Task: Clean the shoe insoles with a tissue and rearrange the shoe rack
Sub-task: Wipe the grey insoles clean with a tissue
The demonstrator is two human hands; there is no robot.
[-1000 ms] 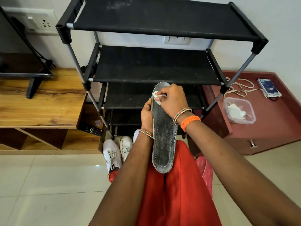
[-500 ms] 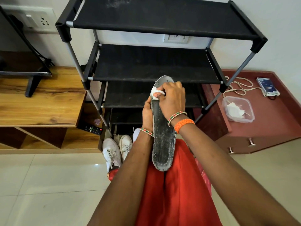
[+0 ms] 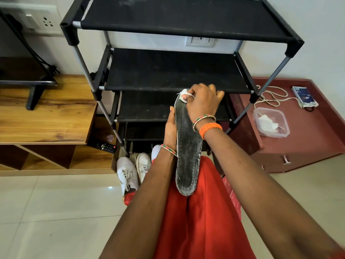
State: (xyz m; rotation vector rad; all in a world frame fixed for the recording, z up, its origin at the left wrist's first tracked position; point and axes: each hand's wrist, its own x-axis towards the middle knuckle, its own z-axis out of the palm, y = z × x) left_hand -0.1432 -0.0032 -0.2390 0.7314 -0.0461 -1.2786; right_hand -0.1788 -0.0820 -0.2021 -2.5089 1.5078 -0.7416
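A dark grey insole [image 3: 188, 156] with stitched edges stands lengthwise over my red-clad lap, its toe end pointing at the shoe rack [image 3: 179, 71]. My left hand [image 3: 170, 128] grips its left edge from behind. My right hand [image 3: 202, 103] pinches a small white tissue [image 3: 183, 95] and presses it on the insole's far tip. The black fabric rack with several shelves stands against the wall, its visible shelves bare.
White sneakers [image 3: 133, 171] sit on the tiled floor below the rack. A wooden TV unit [image 3: 43, 116] with a remote [image 3: 103, 145] is at the left. At the right, a maroon cabinet [image 3: 302, 143] carries a plastic box [image 3: 271, 122], a cord and a card pack [image 3: 304, 96].
My right hand has slid the tissue up the insole from below the toe to its far tip. The left hand still holds the insole's edge.
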